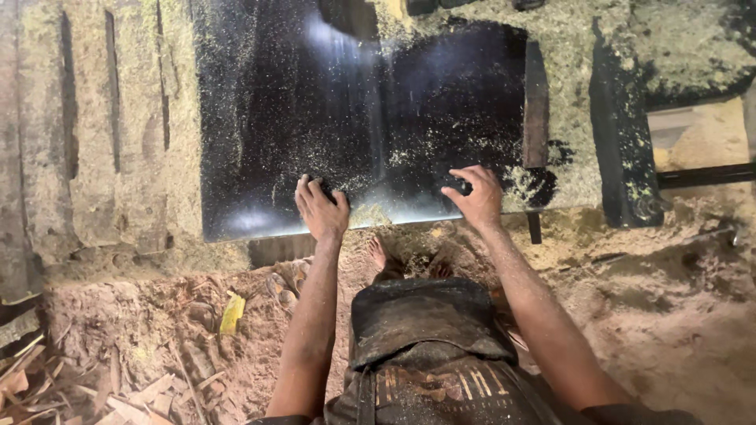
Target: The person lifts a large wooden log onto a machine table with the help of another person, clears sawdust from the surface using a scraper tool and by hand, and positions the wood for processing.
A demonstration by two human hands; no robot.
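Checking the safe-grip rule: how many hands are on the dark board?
2. The left hand rests on the near edge of the dark board; the right hand presses nearer its right end.

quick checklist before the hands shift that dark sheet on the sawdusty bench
1. Left hand on the dark sheet, near its front edge: ok.
2. Right hand on the sheet, fingers spread: ok.
3. Sheet surface free of grit: not ok, sawdust is scattered across it.
4. Wooden strip at the sheet's right edge, out of the way: cannot tell.
5. Bare feet below the sheet's front edge: not ok.
6. Sheet lying flat on the bench: cannot tell.
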